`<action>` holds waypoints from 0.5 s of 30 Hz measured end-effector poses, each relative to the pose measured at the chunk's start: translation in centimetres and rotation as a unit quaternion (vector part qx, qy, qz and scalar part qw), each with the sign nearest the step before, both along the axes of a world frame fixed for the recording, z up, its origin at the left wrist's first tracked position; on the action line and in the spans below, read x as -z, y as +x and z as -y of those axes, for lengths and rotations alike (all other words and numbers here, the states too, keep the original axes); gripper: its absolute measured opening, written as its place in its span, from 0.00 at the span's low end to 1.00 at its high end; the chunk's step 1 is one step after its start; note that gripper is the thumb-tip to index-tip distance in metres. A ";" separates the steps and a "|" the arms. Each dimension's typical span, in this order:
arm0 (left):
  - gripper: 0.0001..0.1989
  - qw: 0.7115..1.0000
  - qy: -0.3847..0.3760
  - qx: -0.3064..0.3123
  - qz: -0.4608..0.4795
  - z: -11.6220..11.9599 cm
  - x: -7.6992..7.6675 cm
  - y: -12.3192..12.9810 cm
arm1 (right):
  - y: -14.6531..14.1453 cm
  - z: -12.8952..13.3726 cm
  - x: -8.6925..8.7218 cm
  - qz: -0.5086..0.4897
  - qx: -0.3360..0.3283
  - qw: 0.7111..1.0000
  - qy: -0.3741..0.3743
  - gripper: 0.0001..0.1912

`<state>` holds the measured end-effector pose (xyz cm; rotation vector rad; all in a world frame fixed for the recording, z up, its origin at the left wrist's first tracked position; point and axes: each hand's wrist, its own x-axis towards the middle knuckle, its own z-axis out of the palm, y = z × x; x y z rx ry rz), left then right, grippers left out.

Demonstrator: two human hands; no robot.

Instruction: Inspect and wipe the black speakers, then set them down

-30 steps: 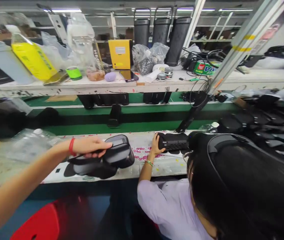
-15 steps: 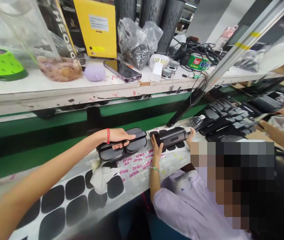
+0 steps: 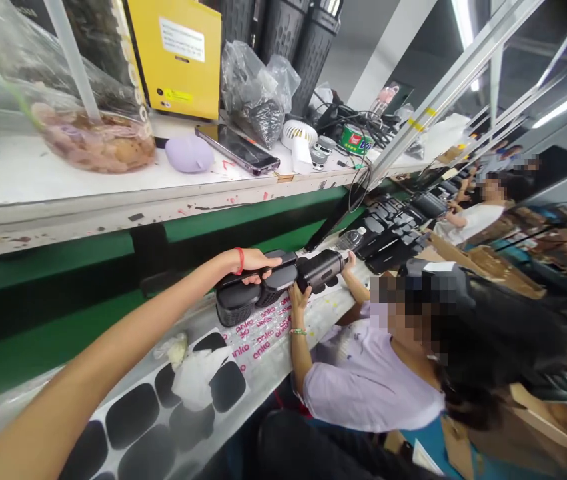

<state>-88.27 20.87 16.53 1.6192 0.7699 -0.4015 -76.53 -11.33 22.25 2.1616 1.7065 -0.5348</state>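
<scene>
My left hand [image 3: 258, 263] reaches in from the lower left, a red band on its wrist. Its fingers are wrapped round the upper edge of a pair of black speaker housings [image 3: 236, 300] with rounded grey-black end faces and mesh sides. They sit over the plastic-covered bench, whether touching it I cannot tell. Just right of them, a co-worker's two hands [image 3: 299, 300] hold a black cylindrical speaker [image 3: 322, 268]. Below my hand lie a crumpled white tissue [image 3: 196, 380] and a sheet of black rounded-square pads [image 3: 133, 413]. My right hand is out of view.
A white shelf [image 3: 83, 200] runs above the bench, bearing a phone [image 3: 238, 148], a lilac case [image 3: 189, 154], a yellow box [image 3: 178, 60] and a small fan [image 3: 298, 137]. The co-worker [image 3: 363, 373] sits close at right. Many black parts [image 3: 388, 227] lie farther along.
The camera view has turned, showing more of the room at right. My left hand and the speaker housings have moved right, close against the co-worker's speaker.
</scene>
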 end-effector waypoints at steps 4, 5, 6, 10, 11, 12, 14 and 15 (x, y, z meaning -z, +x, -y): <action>0.19 0.999 -0.003 -0.027 -0.018 0.6 1.2 1.6 | -2.9 1.1 -2.2 -0.055 -0.001 0.994 -0.093 0.14; 0.18 0.999 -0.003 -0.035 -0.020 0.9 1.4 2.0 | -3.6 0.4 -2.7 -0.065 0.001 0.991 -0.117 0.12; 0.18 0.999 -0.002 -0.044 -0.021 1.1 1.5 2.3 | -4.3 -0.8 -3.2 -0.068 0.002 0.987 -0.144 0.14; 0.17 0.997 0.003 -0.070 -0.020 1.5 1.8 2.7 | -5.8 -8.3 -4.3 -0.053 -0.036 0.967 -0.246 0.24; 0.17 0.997 0.003 -0.075 -0.020 1.5 1.8 2.7 | -5.9 -10.2 -4.1 -0.053 -0.051 0.964 -0.256 0.24; 0.17 0.997 0.002 -0.079 -0.020 1.5 1.8 2.7 | -5.8 -12.0 -3.7 -0.055 -0.066 0.961 -0.262 0.24; 0.18 0.996 0.001 -0.084 -0.018 1.4 1.8 2.6 | -5.5 -14.9 -2.4 -0.059 -0.091 0.955 -0.276 0.23; 0.18 0.996 0.000 -0.086 -0.018 1.4 1.8 2.5 | -5.3 -16.2 -1.6 -0.059 -0.100 0.951 -0.286 0.22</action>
